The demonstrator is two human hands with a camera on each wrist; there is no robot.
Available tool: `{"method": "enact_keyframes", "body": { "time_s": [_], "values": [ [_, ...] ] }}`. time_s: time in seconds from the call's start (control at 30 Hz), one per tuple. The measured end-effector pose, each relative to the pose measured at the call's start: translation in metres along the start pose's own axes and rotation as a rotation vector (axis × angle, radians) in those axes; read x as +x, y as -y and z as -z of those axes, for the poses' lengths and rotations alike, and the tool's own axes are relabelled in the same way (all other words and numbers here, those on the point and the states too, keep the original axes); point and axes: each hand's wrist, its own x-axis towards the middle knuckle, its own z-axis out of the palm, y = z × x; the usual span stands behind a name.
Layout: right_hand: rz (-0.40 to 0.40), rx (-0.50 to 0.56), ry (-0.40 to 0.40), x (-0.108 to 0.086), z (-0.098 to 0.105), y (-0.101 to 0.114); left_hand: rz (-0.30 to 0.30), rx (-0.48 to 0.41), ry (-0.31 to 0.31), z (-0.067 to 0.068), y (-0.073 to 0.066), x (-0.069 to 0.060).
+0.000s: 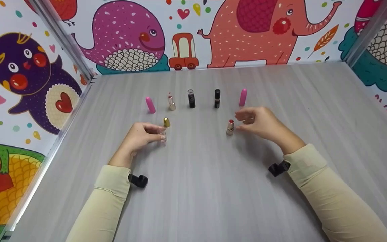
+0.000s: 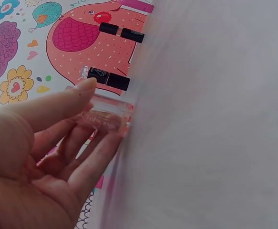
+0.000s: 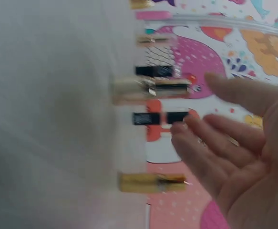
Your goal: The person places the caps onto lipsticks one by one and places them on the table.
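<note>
My left hand [image 1: 143, 136] pinches a small clear cap [image 2: 108, 117] between thumb and fingers. Just beyond those fingertips stands a short gold tube [image 1: 166, 122]; whether they touch it I cannot tell. A lipstick with its red tip bared [image 1: 230, 127] stands upright on the table, left of my right hand [image 1: 259, 122]. That hand holds nothing; its thumb and fingers are spread apart beside the lipstick. In the right wrist view, the lipstick [image 3: 172, 88] has a pale, see-through lower part and looks blurred.
Farther back, a pink tube [image 1: 150, 105], a pale lipstick [image 1: 171, 102], a black tube with a clear top [image 1: 191, 99], another black tube [image 1: 217, 98] and a second pink tube [image 1: 243, 97] stand in a row. The right wrist view also shows a gold tube [image 3: 141, 182].
</note>
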Motion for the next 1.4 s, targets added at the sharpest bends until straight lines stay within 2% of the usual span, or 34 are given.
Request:
{"method": "enact_keyframes", "body": {
  "time_s": [0.37, 0.63, 1.07, 1.4],
  "values": [
    [-0.011, -0.022, 0.026, 0.011, -0.022, -0.015, -0.007, -0.005, 0.003, 0.002, -0.001, 0.0],
    [-0.043, -0.007, 0.021, 0.016, -0.027, -0.025, -0.012, -0.011, 0.004, 0.002, 0.0, 0.001],
    [-0.023, 0.022, -0.021, 0.017, -0.035, -0.036, -0.019, 0.018, 0.001, 0.0, -0.001, 0.0],
    [-0.025, 0.017, -0.018, 0.017, -0.035, -0.039, -0.023, 0.01, 0.001, -0.001, 0.0, 0.0]
  ]
}}
